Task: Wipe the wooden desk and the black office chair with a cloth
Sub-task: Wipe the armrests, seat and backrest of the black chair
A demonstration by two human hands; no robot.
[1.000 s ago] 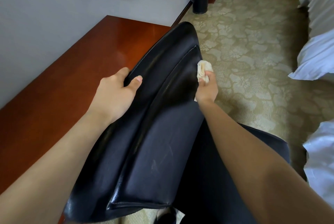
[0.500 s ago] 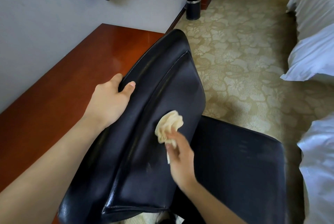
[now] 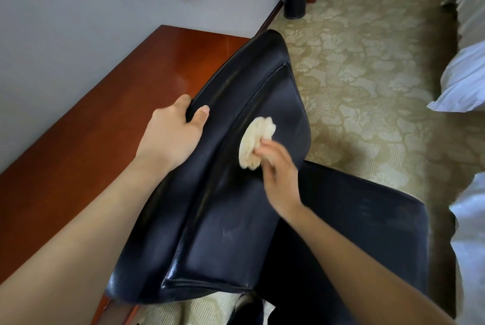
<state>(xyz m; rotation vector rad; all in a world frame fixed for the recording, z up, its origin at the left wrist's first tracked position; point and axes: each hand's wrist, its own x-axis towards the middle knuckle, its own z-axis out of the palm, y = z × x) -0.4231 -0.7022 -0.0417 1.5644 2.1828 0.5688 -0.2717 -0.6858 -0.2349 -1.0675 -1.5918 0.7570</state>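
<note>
– Over the backrest, in the head view, where do my hands stand?

– Your left hand (image 3: 173, 138) grips the top edge of the black office chair (image 3: 228, 219), fingers (image 3: 183, 101) curled behind it and thumb on the front. Your right hand (image 3: 278, 177) pinches the bunched cloth (image 3: 256, 142) and presses it on the upper padded panel. That hand is blurred, so I cannot tell how firm the pinch is.

– What could go wrong?

– Three things, I'd judge. The cloth is wadded into a ball, so only a small patch touches the leather. Quick strokes may leave unwiped strips along the seam and the outer border. A loose pinch could let it drop onto the seat (image 3: 367, 232) or the carpet (image 3: 367, 75).

– And the chair itself?

– It leans close to the wooden tabletop (image 3: 91, 141); whether they touch is hidden. If your left grip slides on the glossy edge while you push, the back may swing and knock the wood.
</note>
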